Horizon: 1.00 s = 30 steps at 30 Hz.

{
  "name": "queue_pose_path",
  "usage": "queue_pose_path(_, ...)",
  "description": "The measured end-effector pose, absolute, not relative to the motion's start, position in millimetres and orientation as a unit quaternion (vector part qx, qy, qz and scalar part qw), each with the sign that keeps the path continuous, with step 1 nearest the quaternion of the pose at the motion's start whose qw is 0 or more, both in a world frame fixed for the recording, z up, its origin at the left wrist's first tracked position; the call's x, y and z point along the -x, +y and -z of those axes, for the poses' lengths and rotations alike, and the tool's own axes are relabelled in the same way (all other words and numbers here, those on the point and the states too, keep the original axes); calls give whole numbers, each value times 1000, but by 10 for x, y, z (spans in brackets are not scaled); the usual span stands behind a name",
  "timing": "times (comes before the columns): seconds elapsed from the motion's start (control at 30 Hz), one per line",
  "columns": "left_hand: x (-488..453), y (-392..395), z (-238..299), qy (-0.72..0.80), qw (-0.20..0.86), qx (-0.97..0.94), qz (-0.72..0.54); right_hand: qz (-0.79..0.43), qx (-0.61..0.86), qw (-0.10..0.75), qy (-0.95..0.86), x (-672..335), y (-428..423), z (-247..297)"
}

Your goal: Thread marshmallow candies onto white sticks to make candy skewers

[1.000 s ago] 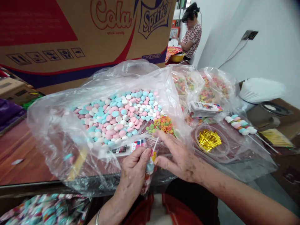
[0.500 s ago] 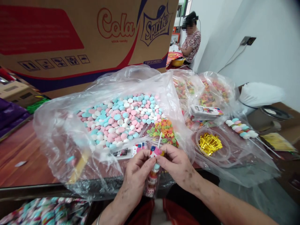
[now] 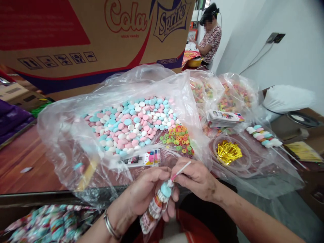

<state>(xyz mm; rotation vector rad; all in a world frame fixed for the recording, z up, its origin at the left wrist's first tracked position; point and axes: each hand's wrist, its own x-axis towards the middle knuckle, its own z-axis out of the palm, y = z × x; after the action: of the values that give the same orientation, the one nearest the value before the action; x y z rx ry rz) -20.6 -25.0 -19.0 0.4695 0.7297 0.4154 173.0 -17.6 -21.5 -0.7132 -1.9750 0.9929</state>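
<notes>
A candy skewer (image 3: 153, 213) in a clear printed wrapper lies tilted in my left hand (image 3: 144, 187), whose fingers curl around it from below. Light blue, white and orange candies show through the film. My right hand (image 3: 197, 179) pinches the gathered wrapper neck around the white stick (image 3: 184, 168), which points up and right. Whether a tie is between those fingertips is hidden. Just beyond my hands are printed cards (image 3: 144, 158), small ring candies (image 3: 181, 140) and a heap of pink, blue and white button candies (image 3: 131, 126).
A large carton (image 3: 101, 37) stands behind the clear plastic bag (image 3: 65, 118). To the right are a card stack (image 3: 224, 119), gold twist ties (image 3: 227, 152) in a round dish and marshmallow skewers (image 3: 264, 136). Wrapped skewers (image 3: 50, 226) fill a box lower left. Another person (image 3: 210, 40) sits behind.
The skewer has tipped, its lower end swinging left and its stick leaning right. My left hand now cradles it from below, while my right fingers have moved onto the wrapper neck.
</notes>
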Motion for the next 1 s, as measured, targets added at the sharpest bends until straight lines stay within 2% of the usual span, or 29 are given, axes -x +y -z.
queue_pose_path(0.13, 255, -247, 146, 326, 882, -283, -187, -358, 294, 405, -788, -1743, -188, 167)
queue_pose_path(0.27, 274, -270, 67, 354, 860, -321, -181, -405, 339, 419, -739, -1706, -228, 170)
queue_pose_path(0.37, 254, -285, 29, 381, 829, -357, -201, -439, 396, 389, -707, -1704, -265, 180)
queue_pose_path(0.43, 245, -288, 23, 400, 809, -370, -221, -368, 447, 361, -731, -1738, -297, 165)
queue_pose_path(0.5, 244, -287, 34, 410, 799, -378, -226, -213, 454, 350, -791, -1789, -335, 126)
queue_pose_path(0.6, 246, -297, 74, 404, 800, -383, -223, -7, 342, 311, -887, -1843, -389, 43)
queue_pose_path(0.7, 243, -312, 119, 391, 817, -374, -198, 55, 262, 259, -928, -1846, -404, -20)
queue_pose_path(0.83, 227, -298, 113, 383, 816, -416, -121, 57, 240, 214, -945, -1855, -370, -63)
queue_pose_path(0.93, 172, -302, 53, 441, 699, -555, -95, 43, 253, 177, -950, -1879, -343, -72)
queue_pose_path(1.0, 113, -335, 32, 461, 551, -676, -165, 29, 288, 178, -941, -1887, -334, -61)
